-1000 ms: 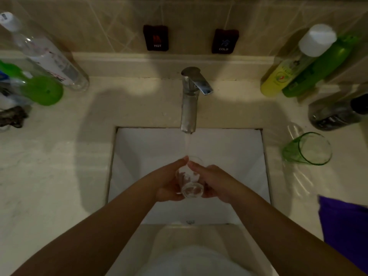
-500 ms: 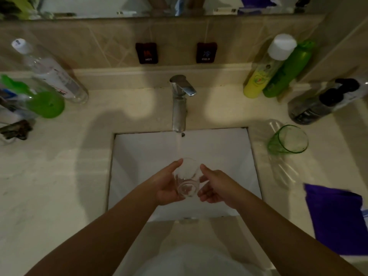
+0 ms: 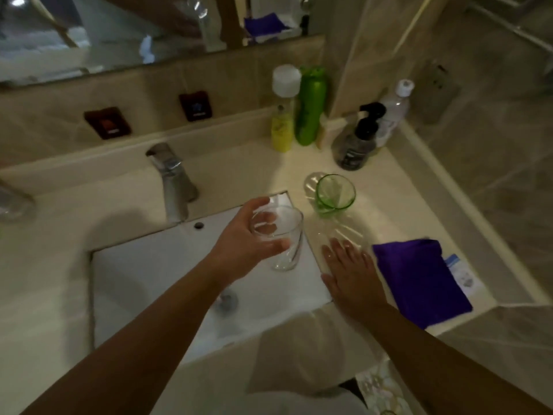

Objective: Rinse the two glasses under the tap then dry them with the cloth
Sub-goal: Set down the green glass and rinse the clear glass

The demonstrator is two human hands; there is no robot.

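Observation:
My left hand [image 3: 242,238] grips a clear glass [image 3: 284,238] upright over the right side of the white sink [image 3: 149,274], away from the tap [image 3: 172,181]. My right hand [image 3: 350,274] is off the glass, fingers straight, flat above the counter by the sink's right edge. A green glass [image 3: 333,194] stands on the counter behind it. The purple cloth [image 3: 419,280] lies folded to the right of my right hand. No water stream shows under the tap.
Yellow and green bottles [image 3: 299,109], a dark pump bottle [image 3: 356,142] and a clear bottle [image 3: 395,106] crowd the back right corner. A tiled wall [image 3: 478,145] bounds the counter on the right. Hot and cold tags [image 3: 194,106] sit behind the tap.
My right hand let go of the clear glass and moved right toward the cloth. My left hand carried the glass right, out from under the tap. The view swung right.

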